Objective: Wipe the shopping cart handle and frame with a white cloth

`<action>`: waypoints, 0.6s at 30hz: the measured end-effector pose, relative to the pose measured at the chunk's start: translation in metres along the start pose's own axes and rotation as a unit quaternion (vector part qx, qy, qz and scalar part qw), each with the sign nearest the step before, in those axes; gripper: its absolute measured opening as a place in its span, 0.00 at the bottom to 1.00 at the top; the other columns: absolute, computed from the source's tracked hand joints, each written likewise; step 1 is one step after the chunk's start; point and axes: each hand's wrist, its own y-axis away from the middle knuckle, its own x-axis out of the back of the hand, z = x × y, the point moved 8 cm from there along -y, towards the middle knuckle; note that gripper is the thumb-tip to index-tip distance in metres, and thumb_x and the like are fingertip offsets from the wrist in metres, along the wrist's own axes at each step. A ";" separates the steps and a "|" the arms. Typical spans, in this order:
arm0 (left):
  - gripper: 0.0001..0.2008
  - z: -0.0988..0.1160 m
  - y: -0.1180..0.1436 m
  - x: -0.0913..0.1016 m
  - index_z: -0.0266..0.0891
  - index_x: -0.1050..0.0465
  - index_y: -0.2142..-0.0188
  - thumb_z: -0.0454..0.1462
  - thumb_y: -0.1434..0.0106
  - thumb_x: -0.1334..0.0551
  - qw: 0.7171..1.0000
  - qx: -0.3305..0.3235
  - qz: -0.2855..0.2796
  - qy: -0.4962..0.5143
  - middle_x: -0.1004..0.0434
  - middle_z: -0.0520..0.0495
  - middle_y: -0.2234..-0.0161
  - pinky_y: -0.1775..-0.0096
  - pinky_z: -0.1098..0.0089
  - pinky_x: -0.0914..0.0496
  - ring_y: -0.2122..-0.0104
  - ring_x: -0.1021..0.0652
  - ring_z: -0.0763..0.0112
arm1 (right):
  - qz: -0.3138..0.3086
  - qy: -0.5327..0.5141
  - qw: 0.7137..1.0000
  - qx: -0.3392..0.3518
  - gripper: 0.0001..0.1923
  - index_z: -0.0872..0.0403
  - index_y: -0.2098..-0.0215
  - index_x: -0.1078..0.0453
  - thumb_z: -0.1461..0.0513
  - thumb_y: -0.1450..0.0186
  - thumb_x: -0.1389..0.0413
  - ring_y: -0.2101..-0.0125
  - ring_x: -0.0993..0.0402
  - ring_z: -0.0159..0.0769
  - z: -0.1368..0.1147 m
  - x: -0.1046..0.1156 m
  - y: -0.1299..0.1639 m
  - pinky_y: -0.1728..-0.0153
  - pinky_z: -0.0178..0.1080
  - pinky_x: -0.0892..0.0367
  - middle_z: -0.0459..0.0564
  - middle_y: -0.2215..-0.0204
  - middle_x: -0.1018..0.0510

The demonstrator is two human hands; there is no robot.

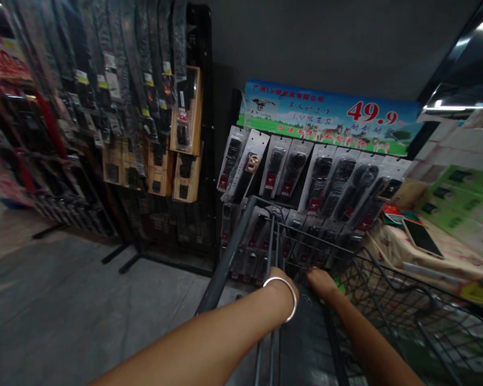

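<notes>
A grey metal shopping cart (230, 256) stands right below me, its frame tilted in the view. My left hand (282, 289), with a silver bangle at the wrist, is at the cart's wire side. Its fingers are hidden behind the back of the hand. Close by on the right, my right hand (321, 281) is closed near the top of the dark seat panel (308, 338). What it grips, if anything, is hidden. Beyond both hands hang packaged belts (324, 179) in clear plastic on a rack.
A blue sign (330, 115) reading 49.9 tops the belt rack. More wrapped belts (124, 69) hang at the left, above wooden boxes (187, 177). A phone (422, 238) lies on packages at the right, beside stacked green-and-white packs (462, 198). Rack feet (131, 260) jut onto the grey floor.
</notes>
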 end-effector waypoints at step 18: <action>0.16 0.004 -0.003 0.002 0.31 0.25 0.65 0.31 0.57 0.35 0.999 -0.024 -0.016 -0.033 0.23 0.34 0.69 0.62 0.60 0.30 0.66 0.24 0.54 | 0.039 0.053 0.998 -0.008 0.14 0.64 0.63 0.27 0.70 0.40 0.54 0.55 0.36 0.45 -0.011 0.006 0.020 0.56 0.41 0.45 0.62 0.62 0.26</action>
